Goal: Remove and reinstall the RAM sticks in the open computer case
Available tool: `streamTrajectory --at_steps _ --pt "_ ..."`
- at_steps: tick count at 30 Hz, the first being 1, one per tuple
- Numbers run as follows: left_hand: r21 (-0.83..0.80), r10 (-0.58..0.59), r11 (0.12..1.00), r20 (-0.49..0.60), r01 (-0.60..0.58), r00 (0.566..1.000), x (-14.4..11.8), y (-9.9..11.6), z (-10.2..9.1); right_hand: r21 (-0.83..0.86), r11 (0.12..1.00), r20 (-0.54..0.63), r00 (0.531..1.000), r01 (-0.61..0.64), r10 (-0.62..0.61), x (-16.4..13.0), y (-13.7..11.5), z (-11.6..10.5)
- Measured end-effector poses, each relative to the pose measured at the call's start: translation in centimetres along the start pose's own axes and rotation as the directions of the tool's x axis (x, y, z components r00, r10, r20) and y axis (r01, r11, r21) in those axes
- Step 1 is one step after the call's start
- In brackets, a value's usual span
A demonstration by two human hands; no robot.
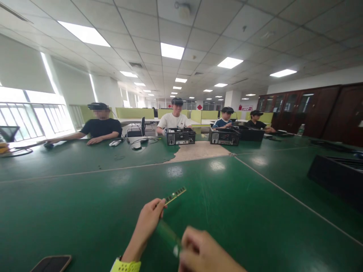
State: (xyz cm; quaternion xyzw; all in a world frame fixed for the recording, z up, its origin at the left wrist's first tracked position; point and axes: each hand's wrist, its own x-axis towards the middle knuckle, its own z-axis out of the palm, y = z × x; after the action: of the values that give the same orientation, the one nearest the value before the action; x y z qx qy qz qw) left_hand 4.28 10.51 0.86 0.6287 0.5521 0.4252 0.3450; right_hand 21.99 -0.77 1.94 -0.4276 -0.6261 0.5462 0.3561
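- The memory stick [175, 195] is a thin, narrow green circuit strip with a row of dark chips and a pale gold edge; it is held just above the green table [85, 211], tilted up to the right.
- A second green strip [168, 236], blurred, slants from below the left hand down to the right hand; its lower end shows a pale tip.
- Far left along the bottom edge lies a dark phone [51, 263], flat on the table, well apart from both hands.
- Across the table sit four people wearing head-mounted devices; the leftmost person [99, 126] rests both arms on the surface.
- Farther right, two open black computer cases [180, 136] [224, 136] stand before the people in the middle, beside a bare tan patch [198, 151] in the green cover.
- At the right edge a dark box [334, 177] sits on the table, near no hand.
- Nothing lies between the hands and the stick.
- The left hand [149, 221], a yellow cuff [126, 266] at its wrist, pinches the memory stick's near end by the fingertips.
- The right hand [201, 251], low and blurred, is closed around the second strip's lower end.
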Motion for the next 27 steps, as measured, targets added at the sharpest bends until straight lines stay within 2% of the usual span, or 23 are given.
streamTrajectory --at_steps 2,4,7,9,10,13,14,17,21,23,25,27 --pt "-0.053 -0.028 0.998 0.045 0.030 0.999 -0.2 0.0 0.9 0.111 0.993 -0.164 0.986 0.028 -0.009 2.7 -0.4 -1.9" --pt "-0.110 -0.053 0.992 0.079 0.061 0.995 -0.3 -0.2 1.7 0.244 0.967 -0.308 0.951 0.069 0.010 4.2 -0.7 -2.8" --pt "-0.148 -0.055 0.986 0.135 0.075 0.989 -0.4 -0.4 2.3 0.365 0.900 -0.387 0.918 0.238 -0.085 4.6 -0.3 -2.9" --pt "-0.151 -0.065 0.984 0.173 0.092 0.983 -0.4 -0.4 2.3 0.363 0.864 -0.446 0.879 0.349 -0.168 4.8 0.6 -2.6" --pt "-0.156 -0.072 0.983 0.187 0.102 0.980 -0.4 -0.4 2.2 0.365 0.870 -0.459 0.877 0.332 -0.142 4.9 1.2 -2.5" --pt "-0.170 -0.095 0.977 0.194 0.128 0.977 -0.4 -0.2 1.9 0.437 0.890 -0.384 0.922 0.128 0.057 5.4 2.6 -2.3" --pt "-0.167 -0.099 0.977 0.190 0.131 0.977 -0.4 -0.2 1.7 0.450 0.883 -0.373 0.926 0.131 0.052 5.4 2.7 -2.2" --pt "-0.166 -0.101 0.977 0.199 0.135 0.975 -0.4 -0.1 1.5 0.413 0.861 -0.412 0.904 0.296 -0.114 5.0 2.4 -1.9" --pt "-0.235 -0.131 0.955 0.218 0.183 0.967 -0.6 0.2 1.2 0.336 0.929 -0.391 0.920 0.153 -0.010 4.8 2.4 -1.3" --pt "-0.270 -0.159 0.939 0.206 0.212 0.966 -0.7 0.2 1.1 0.289 0.943 -0.409 0.912 0.165 -0.034 4.8 2.9 -1.0" --pt "-0.306 -0.178 0.923 0.198 0.233 0.964 -1.0 0.1 1.0 0.288 0.947 -0.439 0.898 0.146 -0.005 4.6 3.3 -0.9" --pt "-0.332 -0.194 0.906 0.226 0.262 0.955 -1.3 -0.2 1.1 0.286 0.944 -0.473 0.881 0.164 -0.010 4.3 3.3 -0.9"
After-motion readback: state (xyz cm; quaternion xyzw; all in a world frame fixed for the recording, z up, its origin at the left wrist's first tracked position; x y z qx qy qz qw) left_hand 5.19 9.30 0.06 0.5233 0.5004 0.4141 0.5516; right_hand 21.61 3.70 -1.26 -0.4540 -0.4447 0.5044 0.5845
